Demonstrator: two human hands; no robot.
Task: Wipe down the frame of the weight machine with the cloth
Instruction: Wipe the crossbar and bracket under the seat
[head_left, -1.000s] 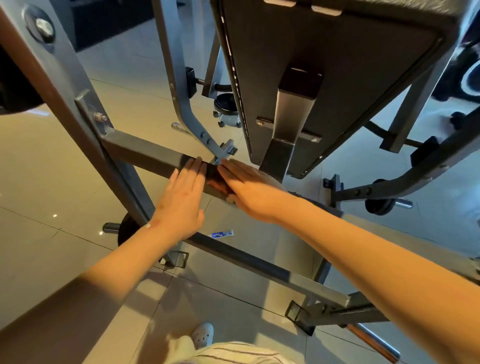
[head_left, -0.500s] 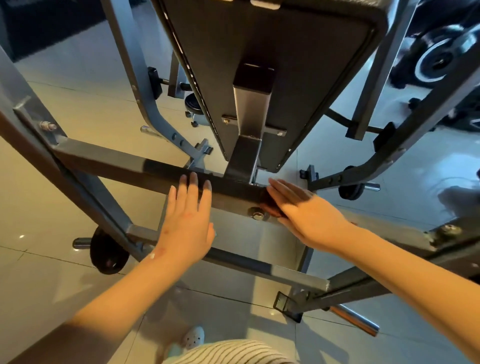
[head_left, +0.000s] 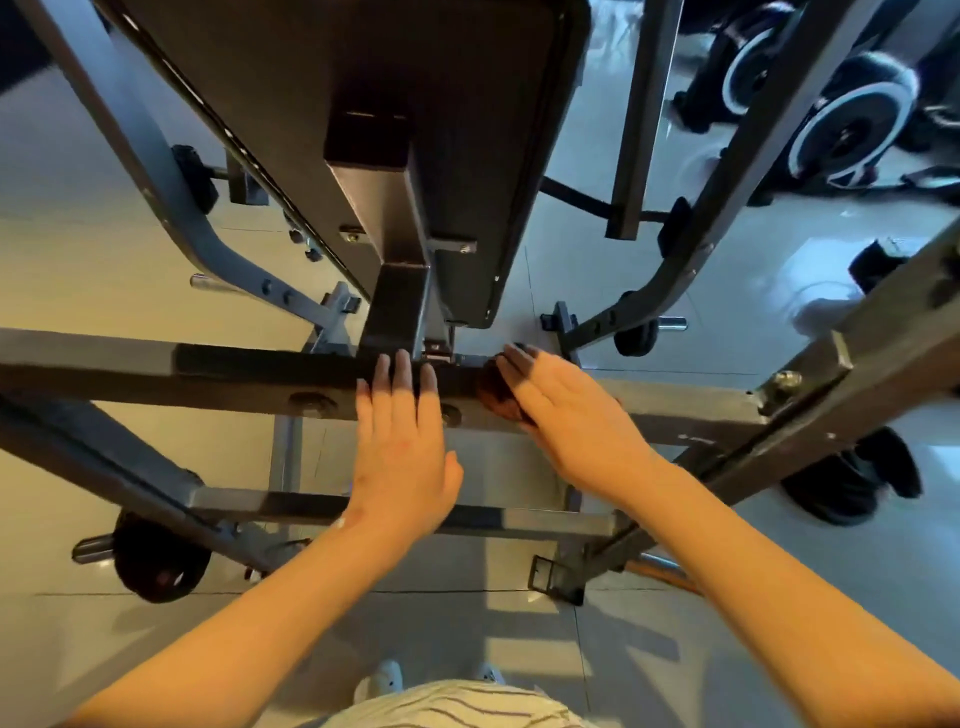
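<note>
Both hands lay flat on the crossbar (head_left: 234, 374) of the weight machine frame, just below the support post (head_left: 397, 306). Left hand (head_left: 402, 431) was bare, fingers straight, bracing. Right hand (head_left: 571, 421), close beside it but not touching, pressed the cloth (head_left: 493, 397) onto the bar with straight fingers. Neither hand curled round anything. I judged the cloth soft, light and prone to bunching, so flat palm pressure beat a pinch. The steel tube looked rigid and smooth; a bolt head (head_left: 311, 402) might snag the cloth.
</note>
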